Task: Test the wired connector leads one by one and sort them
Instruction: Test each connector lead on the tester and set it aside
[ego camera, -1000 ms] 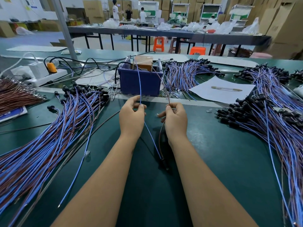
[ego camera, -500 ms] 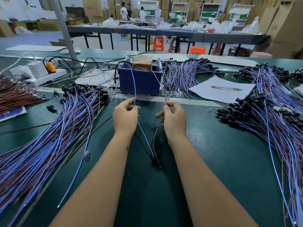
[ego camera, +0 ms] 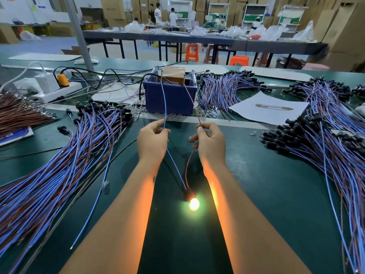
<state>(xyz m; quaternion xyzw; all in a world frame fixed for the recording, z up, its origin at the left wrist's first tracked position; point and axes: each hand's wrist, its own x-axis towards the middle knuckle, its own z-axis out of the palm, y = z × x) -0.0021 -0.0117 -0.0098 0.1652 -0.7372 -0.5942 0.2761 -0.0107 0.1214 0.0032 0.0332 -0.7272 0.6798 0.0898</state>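
My left hand point(ego camera: 152, 139) pinches the blue wire point(ego camera: 175, 169) of one lead. My right hand point(ego camera: 211, 140) pinches its brown wire point(ego camera: 188, 165). Both wire ends reach up to the tester in the blue bin point(ego camera: 169, 98). The two wires meet between my forearms at a black connector point(ego camera: 188, 193), whose lamp point(ego camera: 194, 203) glows bright orange over the green mat point(ego camera: 256, 194). A large pile of blue-and-brown leads point(ego camera: 59, 155) lies to the left. Another pile of leads point(ego camera: 324, 147) lies to the right.
A third bundle point(ego camera: 223, 89) lies behind the bin, beside a white paper sheet point(ego camera: 270, 109). Brown wires point(ego camera: 19, 113) and a white power strip point(ego camera: 57, 91) with an orange plug sit at far left. One loose blue lead point(ego camera: 94, 206) lies by my left forearm.
Both hands moved slightly forward and apart, bringing the wire ends up to the tester in the bin. The connector's lamp, dark before, now glows orange.
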